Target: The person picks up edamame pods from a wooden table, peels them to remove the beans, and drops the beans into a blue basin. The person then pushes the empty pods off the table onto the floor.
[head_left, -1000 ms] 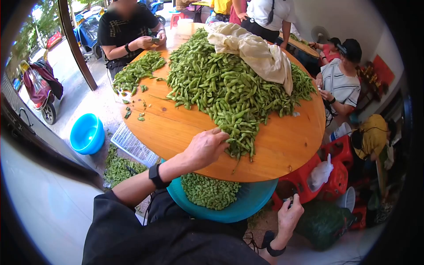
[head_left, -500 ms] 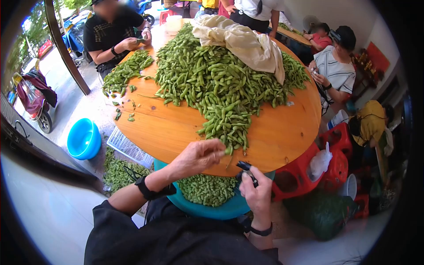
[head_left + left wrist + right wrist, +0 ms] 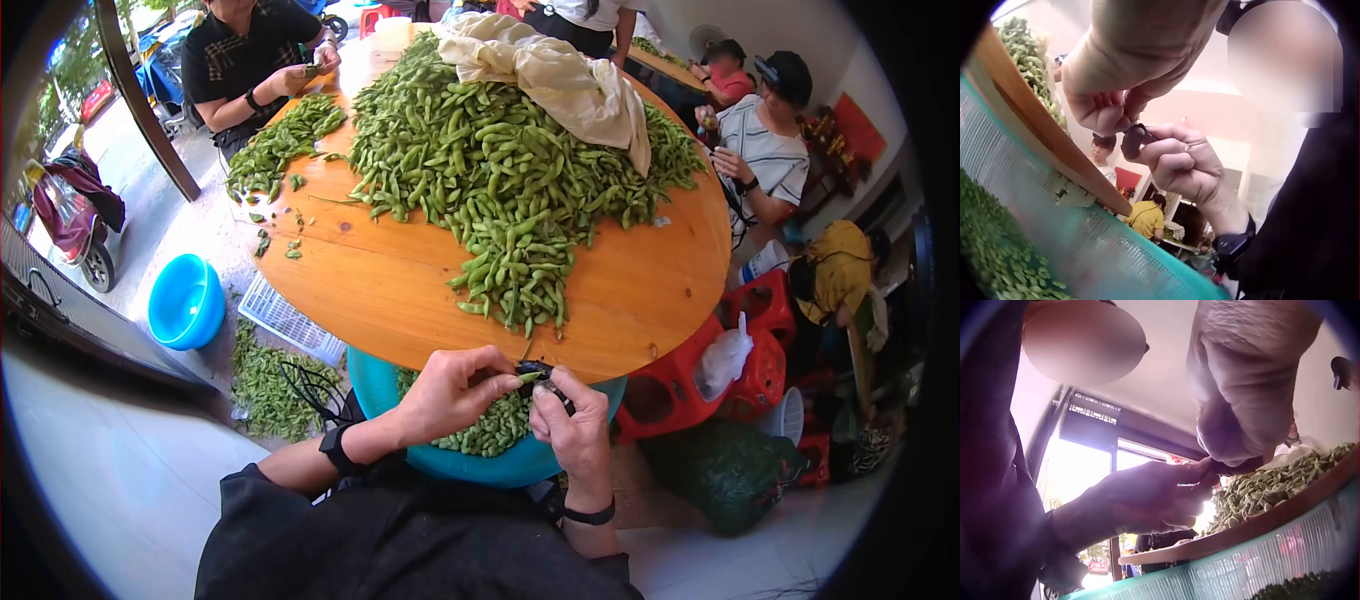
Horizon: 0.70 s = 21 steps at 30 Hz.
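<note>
My left hand (image 3: 455,395) pinches a green soybean pod (image 3: 528,378) between thumb and fingertips, just off the near edge of the round wooden table (image 3: 350,290). In my right hand (image 3: 572,425) I grip a small black tool (image 3: 1134,142), its near end right at the pod; my fingers hide part of it. Both hands meet over a teal basket (image 3: 362,380) holding many pods (image 3: 485,432). A large heap of soybean pods (image 3: 500,170) covers the middle of the table, spilling in a tongue toward me.
A cream cloth (image 3: 555,65) lies over the heap. One person (image 3: 250,75) works at the far left, another (image 3: 765,150) at the right. On the floor are a blue basin (image 3: 187,302), a white crate (image 3: 290,320) and scattered pods (image 3: 275,395); red stools (image 3: 755,375) stand right.
My left hand has drawn back from the heap toward me, now with a pod. My right hand has risen from the lower right with the black tool and come up to it.
</note>
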Each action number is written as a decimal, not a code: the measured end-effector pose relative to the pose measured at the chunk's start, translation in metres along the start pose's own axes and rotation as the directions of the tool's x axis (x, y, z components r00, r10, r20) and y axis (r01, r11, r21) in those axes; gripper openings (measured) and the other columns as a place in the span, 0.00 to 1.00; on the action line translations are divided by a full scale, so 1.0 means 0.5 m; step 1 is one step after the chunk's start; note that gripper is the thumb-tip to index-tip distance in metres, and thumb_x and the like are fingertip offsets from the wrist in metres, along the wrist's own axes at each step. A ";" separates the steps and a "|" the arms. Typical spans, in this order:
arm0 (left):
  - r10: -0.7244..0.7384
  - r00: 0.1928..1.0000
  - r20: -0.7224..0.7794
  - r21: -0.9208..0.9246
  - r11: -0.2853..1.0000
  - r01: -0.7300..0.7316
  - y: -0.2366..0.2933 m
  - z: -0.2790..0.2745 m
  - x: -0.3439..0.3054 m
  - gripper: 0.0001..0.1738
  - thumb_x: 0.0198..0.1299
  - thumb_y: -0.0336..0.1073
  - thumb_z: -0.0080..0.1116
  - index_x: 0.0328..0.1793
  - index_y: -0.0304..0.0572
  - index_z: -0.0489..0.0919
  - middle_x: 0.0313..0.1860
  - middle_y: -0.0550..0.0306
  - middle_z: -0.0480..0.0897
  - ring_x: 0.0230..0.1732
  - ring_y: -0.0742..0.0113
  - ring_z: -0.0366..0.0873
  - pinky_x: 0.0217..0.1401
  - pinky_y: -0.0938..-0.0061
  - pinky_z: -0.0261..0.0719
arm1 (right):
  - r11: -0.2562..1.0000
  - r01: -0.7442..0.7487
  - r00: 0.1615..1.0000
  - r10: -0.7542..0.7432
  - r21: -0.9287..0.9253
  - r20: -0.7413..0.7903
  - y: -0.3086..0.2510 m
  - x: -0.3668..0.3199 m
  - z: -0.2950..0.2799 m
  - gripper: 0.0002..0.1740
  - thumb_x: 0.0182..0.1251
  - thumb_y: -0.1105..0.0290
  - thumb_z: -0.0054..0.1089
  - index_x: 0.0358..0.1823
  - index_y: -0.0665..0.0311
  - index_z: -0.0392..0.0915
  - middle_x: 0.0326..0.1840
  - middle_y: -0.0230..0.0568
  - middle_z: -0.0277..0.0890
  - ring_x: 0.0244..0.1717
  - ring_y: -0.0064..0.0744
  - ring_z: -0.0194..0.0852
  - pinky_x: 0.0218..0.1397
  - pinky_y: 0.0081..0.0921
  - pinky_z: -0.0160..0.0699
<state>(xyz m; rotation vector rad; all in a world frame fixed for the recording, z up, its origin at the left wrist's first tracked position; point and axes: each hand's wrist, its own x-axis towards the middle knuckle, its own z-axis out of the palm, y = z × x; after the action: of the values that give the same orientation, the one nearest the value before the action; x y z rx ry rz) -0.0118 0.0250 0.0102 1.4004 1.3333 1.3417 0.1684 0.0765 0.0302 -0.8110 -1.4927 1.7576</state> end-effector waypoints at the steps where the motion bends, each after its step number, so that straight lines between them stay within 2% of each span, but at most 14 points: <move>1: -0.001 1.000 0.002 0.000 1.000 0.001 -0.009 -0.005 0.000 0.09 0.69 0.35 0.61 0.39 0.37 0.80 0.27 0.61 0.80 0.24 0.74 0.75 0.25 0.78 0.71 | 1.000 -0.001 1.000 0.001 0.002 -0.001 0.002 0.000 -0.006 0.09 0.74 0.77 0.52 0.50 0.74 0.77 0.23 0.27 0.65 0.20 0.12 0.58 0.20 0.15 0.57; 2: -0.212 0.959 0.186 -0.461 0.843 0.276 -0.018 -0.012 -0.002 0.09 0.70 0.37 0.60 0.39 0.39 0.79 0.27 0.61 0.80 0.22 0.73 0.74 0.22 0.78 0.67 | 0.990 -0.057 0.997 0.048 0.132 0.068 0.004 0.001 -0.018 0.09 0.74 0.78 0.52 0.49 0.74 0.77 0.23 0.27 0.65 0.20 0.13 0.58 0.20 0.14 0.56; 3: -0.290 0.852 0.436 -0.739 0.425 0.523 -0.022 -0.016 -0.002 0.10 0.71 0.38 0.59 0.39 0.41 0.79 0.26 0.62 0.79 0.21 0.73 0.72 0.20 0.79 0.63 | 0.960 -0.118 0.986 0.084 0.255 0.143 0.003 0.002 -0.026 0.09 0.73 0.78 0.52 0.49 0.74 0.77 0.23 0.27 0.65 0.20 0.13 0.58 0.20 0.14 0.55; 4: -0.292 0.851 0.437 -0.738 0.425 0.525 -0.021 -0.008 -0.005 0.10 0.71 0.38 0.59 0.39 0.41 0.79 0.26 0.62 0.79 0.21 0.73 0.72 0.20 0.79 0.63 | 0.959 -0.119 0.986 0.084 0.257 0.141 0.001 0.003 -0.030 0.09 0.73 0.78 0.52 0.49 0.74 0.77 0.23 0.27 0.65 0.20 0.13 0.58 0.20 0.14 0.55; 6: -0.253 0.853 0.456 -0.822 0.247 0.513 -0.019 0.017 -0.018 0.10 0.72 0.40 0.57 0.39 0.44 0.77 0.25 0.63 0.77 0.19 0.75 0.68 0.18 0.81 0.55 | 0.904 -0.200 0.974 0.141 0.377 0.177 -0.001 0.004 -0.034 0.08 0.73 0.78 0.52 0.48 0.73 0.78 0.22 0.27 0.65 0.20 0.14 0.58 0.20 0.14 0.54; 8: -0.203 0.854 0.479 -0.832 0.204 0.515 -0.027 0.013 -0.020 0.10 0.72 0.40 0.57 0.41 0.43 0.79 0.24 0.64 0.77 0.19 0.77 0.67 0.18 0.80 0.56 | 0.931 -0.172 0.981 0.134 0.321 0.138 0.006 0.000 -0.031 0.08 0.73 0.78 0.53 0.48 0.73 0.78 0.23 0.27 0.65 0.20 0.13 0.58 0.21 0.14 0.54; 10: -0.356 0.879 0.317 -0.572 0.667 0.477 -0.021 0.004 -0.019 0.10 0.72 0.41 0.58 0.44 0.42 0.80 0.23 0.66 0.77 0.19 0.77 0.69 0.18 0.80 0.58 | 0.954 -0.146 0.987 0.123 0.263 0.099 0.014 -0.007 -0.022 0.07 0.73 0.78 0.53 0.47 0.73 0.77 0.23 0.26 0.66 0.20 0.13 0.58 0.21 0.14 0.54; 11: -0.305 0.939 0.158 -0.327 0.881 0.342 -0.007 0.008 -0.022 0.10 0.67 0.38 0.64 0.47 0.41 0.81 0.22 0.65 0.77 0.18 0.76 0.68 0.20 0.77 0.64 | 0.978 -0.120 0.992 0.114 0.173 0.045 0.018 -0.010 -0.014 0.07 0.73 0.78 0.53 0.46 0.73 0.77 0.23 0.26 0.66 0.20 0.13 0.58 0.21 0.14 0.55; 12: -0.310 0.938 0.158 -0.325 0.880 0.346 -0.003 0.013 -0.024 0.10 0.67 0.38 0.64 0.47 0.41 0.81 0.22 0.65 0.77 0.18 0.76 0.68 0.20 0.77 0.64 | 0.992 -0.100 0.995 0.101 0.080 -0.008 0.021 -0.013 -0.006 0.06 0.73 0.77 0.54 0.46 0.73 0.76 0.24 0.25 0.66 0.20 0.13 0.59 0.21 0.15 0.56; 13: -0.102 0.994 0.046 -0.098 0.990 0.106 -0.001 0.018 -0.027 0.11 0.63 0.37 0.67 0.44 0.38 0.81 0.22 0.61 0.78 0.20 0.73 0.73 0.22 0.76 0.68 | 0.992 -0.117 0.991 0.119 0.045 -0.063 0.016 -0.015 0.003 0.05 0.70 0.78 0.55 0.43 0.74 0.77 0.23 0.28 0.67 0.21 0.16 0.62 0.22 0.17 0.61; 14: 0.134 0.991 -0.009 0.156 0.979 -0.131 0.001 0.021 -0.031 0.13 0.60 0.37 0.70 0.41 0.35 0.80 0.23 0.58 0.80 0.22 0.69 0.77 0.25 0.74 0.73 | 0.991 -0.121 0.990 0.124 0.049 -0.060 0.023 -0.015 0.003 0.05 0.70 0.78 0.55 0.43 0.74 0.77 0.23 0.28 0.67 0.21 0.16 0.62 0.22 0.17 0.61; 16: 0.031 0.999 0.044 0.127 0.991 -0.037 0.003 0.014 -0.028 0.15 0.55 0.36 0.74 0.39 0.33 0.80 0.24 0.52 0.81 0.24 0.66 0.79 0.27 0.71 0.76 | 0.922 0.074 0.989 -0.118 -0.381 -0.093 0.040 -0.017 0.001 0.05 0.67 0.80 0.56 0.40 0.76 0.77 0.25 0.33 0.69 0.23 0.20 0.68 0.24 0.19 0.67; 18: -0.011 0.998 0.069 0.193 0.981 -0.003 -0.011 0.011 -0.024 0.15 0.55 0.36 0.73 0.39 0.34 0.79 0.25 0.51 0.81 0.25 0.63 0.80 0.27 0.69 0.76 | 0.923 0.096 0.986 -0.138 -0.373 -0.090 0.034 -0.020 0.011 0.05 0.66 0.81 0.56 0.40 0.77 0.77 0.27 0.35 0.70 0.24 0.21 0.71 0.24 0.20 0.68; 21: 0.181 0.979 0.097 0.251 0.947 -0.200 -0.037 0.016 -0.020 0.13 0.57 0.33 0.71 0.40 0.34 0.79 0.25 0.49 0.81 0.25 0.58 0.80 0.29 0.67 0.76 | 0.922 0.122 0.984 -0.161 -0.367 -0.079 0.033 -0.025 0.009 0.05 0.64 0.82 0.57 0.39 0.78 0.76 0.30 0.37 0.71 0.24 0.22 0.73 0.25 0.21 0.70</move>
<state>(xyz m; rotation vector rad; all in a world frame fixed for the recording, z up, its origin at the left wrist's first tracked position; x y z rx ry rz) -0.0061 0.0190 -0.0106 1.7789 1.3919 1.2577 0.1704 0.0618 0.0149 -0.9368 -1.7810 1.3291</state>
